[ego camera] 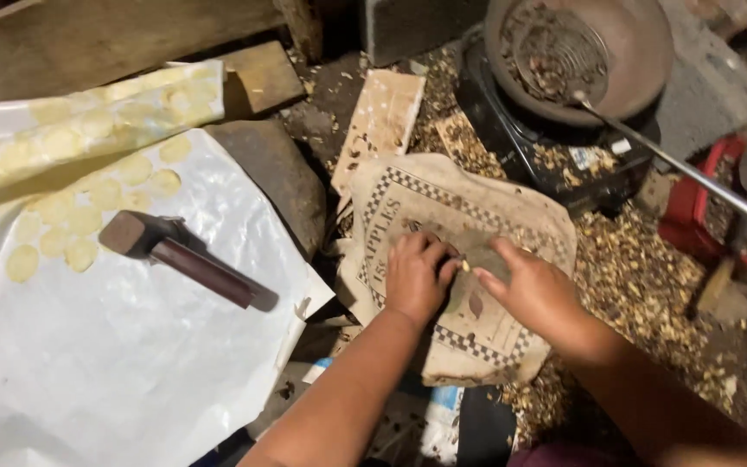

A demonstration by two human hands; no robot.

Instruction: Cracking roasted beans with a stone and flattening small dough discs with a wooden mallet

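Already, flattened pale discs (88, 203) cover the white sheet (131, 346) at 9 o'clock, mallet (185, 256) lying idle; roasted seeds remain in the pan (581, 52) at 1 o'clock. Left hand (417, 277) curled, right hand (533, 290) palm-down, together pinching a small seed (465, 265) over the printed sack (469, 259).
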